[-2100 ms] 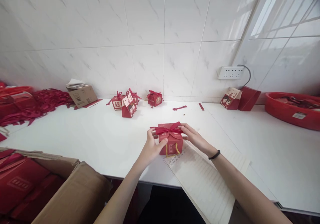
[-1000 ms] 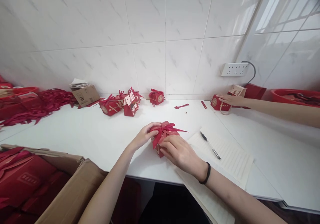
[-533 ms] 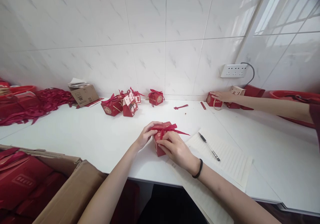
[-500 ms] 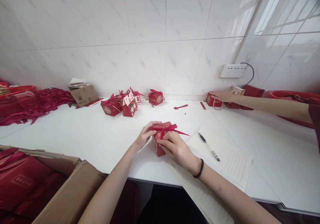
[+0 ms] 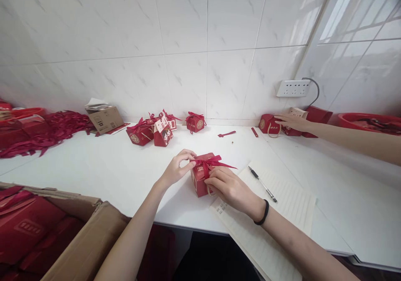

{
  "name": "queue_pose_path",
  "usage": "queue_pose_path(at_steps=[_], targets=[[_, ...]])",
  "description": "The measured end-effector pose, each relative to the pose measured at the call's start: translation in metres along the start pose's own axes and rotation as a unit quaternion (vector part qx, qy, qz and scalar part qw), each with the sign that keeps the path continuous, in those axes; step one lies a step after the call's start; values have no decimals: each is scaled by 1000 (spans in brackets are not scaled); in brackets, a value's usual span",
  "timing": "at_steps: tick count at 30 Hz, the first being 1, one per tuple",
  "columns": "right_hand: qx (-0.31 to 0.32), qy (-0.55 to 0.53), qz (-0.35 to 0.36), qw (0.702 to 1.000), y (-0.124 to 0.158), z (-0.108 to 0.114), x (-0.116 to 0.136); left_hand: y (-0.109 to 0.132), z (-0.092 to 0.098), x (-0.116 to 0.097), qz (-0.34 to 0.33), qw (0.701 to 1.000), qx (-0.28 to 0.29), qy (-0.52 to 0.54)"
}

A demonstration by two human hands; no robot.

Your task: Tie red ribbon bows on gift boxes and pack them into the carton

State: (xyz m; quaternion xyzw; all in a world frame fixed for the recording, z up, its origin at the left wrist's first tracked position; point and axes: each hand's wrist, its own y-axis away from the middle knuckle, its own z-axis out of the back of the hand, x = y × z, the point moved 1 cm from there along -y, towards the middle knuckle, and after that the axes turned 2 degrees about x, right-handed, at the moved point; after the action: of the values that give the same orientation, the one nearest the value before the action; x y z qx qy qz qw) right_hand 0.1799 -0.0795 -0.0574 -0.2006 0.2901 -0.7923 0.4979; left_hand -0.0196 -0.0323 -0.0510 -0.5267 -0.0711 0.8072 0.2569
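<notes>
A small red gift box (image 5: 200,188) with gold print stands on the white table in front of me, a dark-red ribbon (image 5: 216,161) tied in a bow across its top. At the bow's left loop, the thumb and forefinger of my left hand (image 5: 178,168) close on the ribbon. My right hand (image 5: 231,192), with a black band on the wrist, rests against the front right of the box. Its fingers are bent together on the hanging ribbon tail; the fingertips are partly hidden. A thin cord handle shows below them.
Beside my right arm lie lined paper (image 5: 288,197) and a pen (image 5: 262,183). Finished-looking red boxes (image 5: 140,132) stand along the wall. At right, another person's hand (image 5: 291,122) touches boxes. A carton (image 5: 90,231) of red boxes is at left front, a ribbon pile (image 5: 67,124) behind.
My left hand has lifted off the box's side and drawn slightly left, at the bow's loop. My right hand has shifted a little right and down. The other person's hand moved right.
</notes>
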Motion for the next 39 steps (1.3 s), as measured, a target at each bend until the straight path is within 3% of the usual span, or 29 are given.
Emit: queue_pose_path(at_steps=[9,17,31,39], targets=[[2,-15,-13,1000,1,-1,0,-16,-2,-8,7,992,57,113],[-3,-15,-21,1000,1,-2,1,-19,-6,-6,50,991,7,127],[-13,-27,-25,999,2,-1,3,-15,-10,1,58,980,30,188],[-23,-28,-20,999,4,-3,1,-13,-2,-2,36,990,28,135]])
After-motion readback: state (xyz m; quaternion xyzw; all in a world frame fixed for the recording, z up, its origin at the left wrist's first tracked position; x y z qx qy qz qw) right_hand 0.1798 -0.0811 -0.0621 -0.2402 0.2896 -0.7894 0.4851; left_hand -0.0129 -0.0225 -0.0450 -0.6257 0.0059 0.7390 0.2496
